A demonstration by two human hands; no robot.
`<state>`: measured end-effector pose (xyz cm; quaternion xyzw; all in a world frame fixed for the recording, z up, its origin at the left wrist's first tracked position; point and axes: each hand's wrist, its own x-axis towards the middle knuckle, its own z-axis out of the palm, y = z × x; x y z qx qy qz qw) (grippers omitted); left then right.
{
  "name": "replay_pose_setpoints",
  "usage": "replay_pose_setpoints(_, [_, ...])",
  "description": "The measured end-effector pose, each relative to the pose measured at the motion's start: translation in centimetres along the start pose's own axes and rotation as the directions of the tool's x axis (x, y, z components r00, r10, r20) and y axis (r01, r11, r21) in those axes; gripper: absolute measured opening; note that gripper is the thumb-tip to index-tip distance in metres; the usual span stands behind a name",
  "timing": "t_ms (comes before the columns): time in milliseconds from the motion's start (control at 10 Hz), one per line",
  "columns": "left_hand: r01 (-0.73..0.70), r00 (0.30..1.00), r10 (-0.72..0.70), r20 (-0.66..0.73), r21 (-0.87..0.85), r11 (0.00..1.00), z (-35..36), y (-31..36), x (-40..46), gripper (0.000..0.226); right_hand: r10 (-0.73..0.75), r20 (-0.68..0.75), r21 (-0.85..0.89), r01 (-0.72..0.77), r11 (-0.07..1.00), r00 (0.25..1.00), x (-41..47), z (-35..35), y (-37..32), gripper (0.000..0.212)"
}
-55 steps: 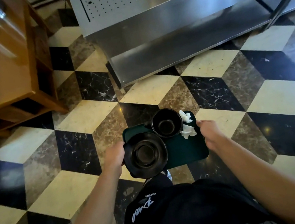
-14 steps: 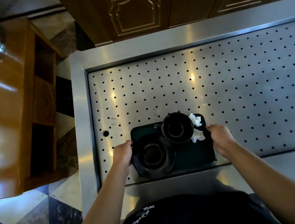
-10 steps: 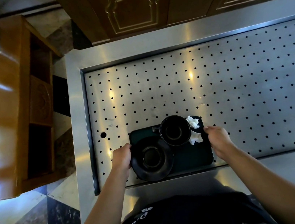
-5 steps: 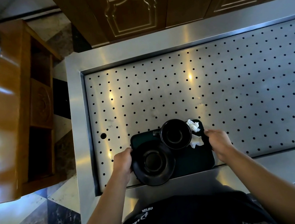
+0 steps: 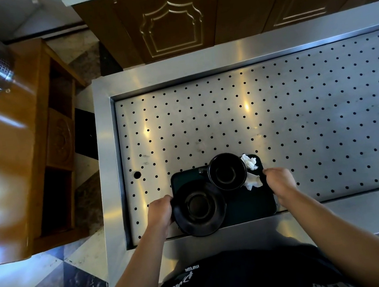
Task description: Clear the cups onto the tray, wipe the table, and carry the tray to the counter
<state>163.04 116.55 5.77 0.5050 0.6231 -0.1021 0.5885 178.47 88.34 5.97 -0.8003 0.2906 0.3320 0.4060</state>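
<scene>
1. We hold the tray (image 5: 248, 208) over the steel bench (image 5: 205, 121) near its 6 o'clock edge; left hand (image 5: 159, 210) grasps the 9 o'clock rim, right hand (image 5: 279, 183) the 3 o'clock rim.
2. Cup (image 5: 227, 171) at 12, saucer (image 5: 198, 207) overhanging at 8, tissue (image 5: 251, 171) at 2.
3. We judge it best to lower level, watch the saucer, then release both grips together.

Two bare forearms, no sleeves reaching the wrists. Left hand (image 5: 159, 210) and right hand (image 5: 280, 183) ungloved, no rings or watch visible. Black shirt (image 5: 239, 282) below, with white script lettering and a smaller white printed line.
</scene>
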Motion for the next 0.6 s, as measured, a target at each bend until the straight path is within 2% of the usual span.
replay_pose_setpoints(100, [-0.026,0.999,0.025,0.026,0.049,0.998,-0.9,-0.7,-0.5,0.019,-0.03,-0.077,-0.077,0.024,0.997,0.997,-0.6,-0.4,1.2,0.023])
replay_pose_setpoints(200, [-0.108,0.994,0.106,0.021,0.199,0.974,-1.4,-1.5,-0.5,0.022,-0.09,-0.068,-0.104,0.083,0.991,0.994,-1.6,-0.9,2.2,0.028])
replay_pose_setpoints(300, [-0.269,0.957,0.288,0.029,0.455,0.849,-2.3,-2.9,-1.7,0.028,-0.275,-0.01,-0.248,0.264,0.932,0.962,-4.1,-1.6,3.9,0.033])
replay_pose_setpoints(400, [-0.37,0.907,0.418,0.05,0.567,0.736,-3.1,-4.0,-2.2,0.026,-0.368,0.052,-0.358,0.361,0.861,0.928,-5.9,-1.4,5.5,0.042])
replay_pose_setpoints(500, [-0.494,0.81,0.57,0.135,0.68,0.541,-3.8,-6.2,-2.9,0.022,-0.41,0.102,-0.511,0.401,0.76,0.907,-7.4,-0.8,8.4,0.064])
replay_pose_setpoints(600, [-0.558,0.74,0.638,0.214,0.725,0.404,-4.1,-8.0,-3.1,0.022,-0.425,0.142,-0.612,0.416,0.672,0.894,-8.2,-0.7,10.0,0.07])
